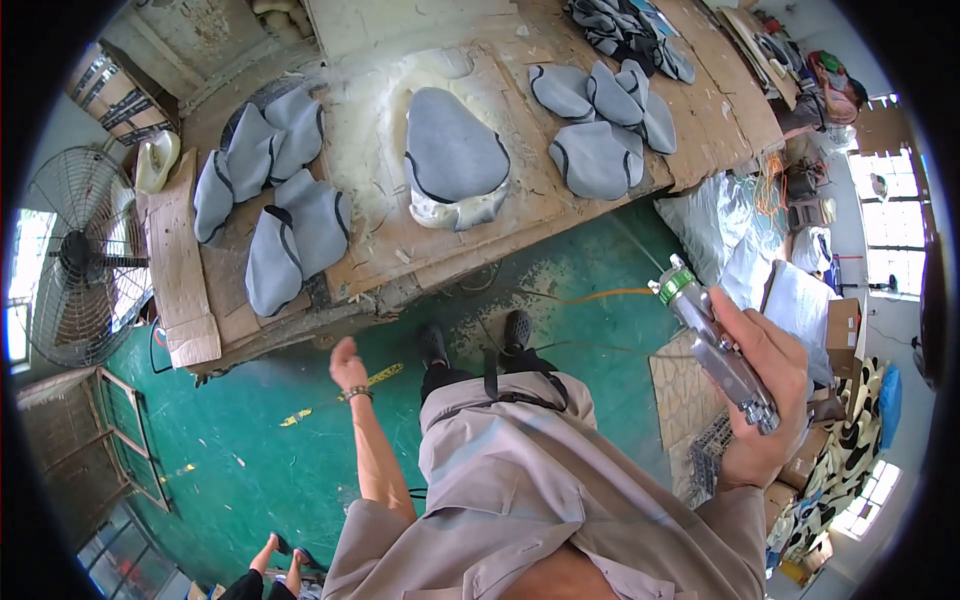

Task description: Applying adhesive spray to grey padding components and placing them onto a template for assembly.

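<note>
Right hand point(765, 375) grips spray gun point(722, 365) off near edge of tabletop point(375, 250); left hand point(347, 365) loosely closed, same side. Cardboard point(180, 290) covering, pale stains point(375, 140), grey pad point(455, 145) mid-tabletop, grey covers point(310, 220) toward left and right edges. Green floor point(250, 470), fan point(75, 255) beyond left edge.

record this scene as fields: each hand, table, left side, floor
right hand: right hand grips a metal spray gun with a green ring
left hand: left hand hangs off the table's near edge, no object visible in it
table: cardboard-topped table; grey pad on pale foam mid-table, black-edged grey covers either side
left side: large caged fan
floor: green floor
</note>
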### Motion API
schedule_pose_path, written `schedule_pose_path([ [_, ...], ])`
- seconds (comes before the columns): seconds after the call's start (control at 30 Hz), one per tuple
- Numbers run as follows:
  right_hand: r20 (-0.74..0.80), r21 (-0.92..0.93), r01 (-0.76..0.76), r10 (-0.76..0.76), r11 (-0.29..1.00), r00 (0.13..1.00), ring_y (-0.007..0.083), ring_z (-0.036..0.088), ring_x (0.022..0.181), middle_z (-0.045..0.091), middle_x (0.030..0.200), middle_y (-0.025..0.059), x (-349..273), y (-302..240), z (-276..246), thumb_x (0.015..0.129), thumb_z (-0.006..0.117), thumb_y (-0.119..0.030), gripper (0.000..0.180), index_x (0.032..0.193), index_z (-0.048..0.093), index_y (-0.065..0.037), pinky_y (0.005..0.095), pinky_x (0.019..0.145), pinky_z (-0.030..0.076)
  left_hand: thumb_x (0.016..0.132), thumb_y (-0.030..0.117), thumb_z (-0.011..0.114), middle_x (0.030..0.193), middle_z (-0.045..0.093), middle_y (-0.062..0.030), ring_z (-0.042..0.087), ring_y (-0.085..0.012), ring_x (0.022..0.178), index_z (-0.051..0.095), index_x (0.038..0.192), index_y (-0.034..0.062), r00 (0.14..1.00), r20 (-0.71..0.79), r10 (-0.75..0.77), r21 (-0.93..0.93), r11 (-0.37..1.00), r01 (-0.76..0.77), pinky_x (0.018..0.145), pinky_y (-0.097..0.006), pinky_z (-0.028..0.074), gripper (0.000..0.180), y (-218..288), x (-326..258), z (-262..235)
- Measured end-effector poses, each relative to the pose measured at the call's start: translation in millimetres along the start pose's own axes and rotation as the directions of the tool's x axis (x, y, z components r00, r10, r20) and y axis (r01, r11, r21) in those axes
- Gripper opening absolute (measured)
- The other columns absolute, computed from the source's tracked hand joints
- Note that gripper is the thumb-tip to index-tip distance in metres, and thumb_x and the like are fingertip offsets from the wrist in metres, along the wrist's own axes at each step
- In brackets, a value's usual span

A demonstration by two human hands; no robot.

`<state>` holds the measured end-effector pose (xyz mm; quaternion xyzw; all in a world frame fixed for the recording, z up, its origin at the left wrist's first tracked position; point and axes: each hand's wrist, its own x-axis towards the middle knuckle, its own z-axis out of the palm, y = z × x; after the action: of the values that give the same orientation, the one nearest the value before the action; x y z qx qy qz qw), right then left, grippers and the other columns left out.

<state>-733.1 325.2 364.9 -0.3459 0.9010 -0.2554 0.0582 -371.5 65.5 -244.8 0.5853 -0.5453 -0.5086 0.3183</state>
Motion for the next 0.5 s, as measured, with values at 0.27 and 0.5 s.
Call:
schedule_pose_path([
  [0.27,-0.001,-0.110,0.145,-0.146,0.983,0.989,0.0206,0.064,0.075,0.067,0.084,0.0110,-15,-78,44,0.079,0.073,-0.016,0.049,0.125,0.075,0.001,0.0315,0.073,0.048,0.084,0.017,0.074,0.088,0.077,-0.0076,0.071,-0.0212,0.073,0.080,0.118,0.0126,0.750,0.497,-0.437,0.666,0.746,-0.006,0.064,-0.037,0.059,0.034,-129,-25,-27],
  [0.5,0.014,-0.227,0.249,-0.252,0.942,0.968,0.0185,0.061,0.065,0.062,0.075,0.0101,-21,-120,63,0.076,0.079,-0.016,0.057,0.129,0.072,0.003,0.0305,0.063,0.046,0.082,0.018,0.072,0.099,0.079,-0.0116,0.076,-0.0272,0.084,0.081,0.118,0.0182,0.742,0.248,-0.623,0.573,0.712,0.406,0.078,-0.038,0.062,0.036,-156,-26,-66],
])
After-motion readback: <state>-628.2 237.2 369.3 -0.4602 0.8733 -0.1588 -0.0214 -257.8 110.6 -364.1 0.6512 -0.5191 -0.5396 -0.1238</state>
